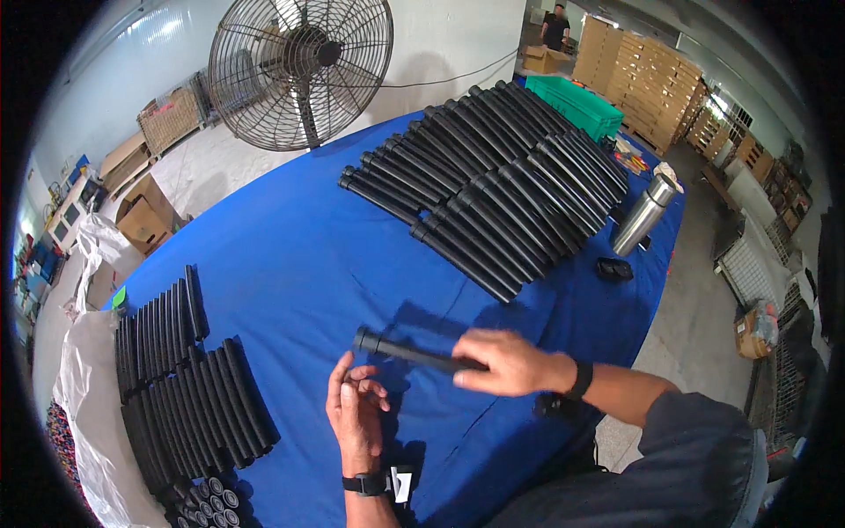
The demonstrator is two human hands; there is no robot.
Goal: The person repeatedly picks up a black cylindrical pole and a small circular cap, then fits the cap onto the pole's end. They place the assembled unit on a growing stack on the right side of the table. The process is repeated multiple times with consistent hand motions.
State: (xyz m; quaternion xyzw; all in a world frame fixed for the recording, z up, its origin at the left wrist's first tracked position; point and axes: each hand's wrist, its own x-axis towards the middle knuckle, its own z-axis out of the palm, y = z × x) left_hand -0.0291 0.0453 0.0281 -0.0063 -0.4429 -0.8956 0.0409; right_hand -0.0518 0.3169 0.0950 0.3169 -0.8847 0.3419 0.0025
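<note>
A black tube (409, 353) with a wider ringed collar at its left end lies across the middle of my view. My right hand (506, 363) is closed round its right end and holds it above the blue cloth. Just below the collar is my left hand (356, 412), palm turned up, its fingers partly bent and apart. I see nothing clearly held in it. Beyond my hands, many similar collared black tubes (475, 233) lie side by side in rows. At the left, plain black tubes (198, 405) are laid out in two rows.
Round black caps (211, 506) are bunched at the lower left of the blue-covered table (299, 238). A steel flask (647, 216), a black pouch (613, 269) and a green crate (576, 106) stand toward the right. A large fan (304, 66) is behind the far edge.
</note>
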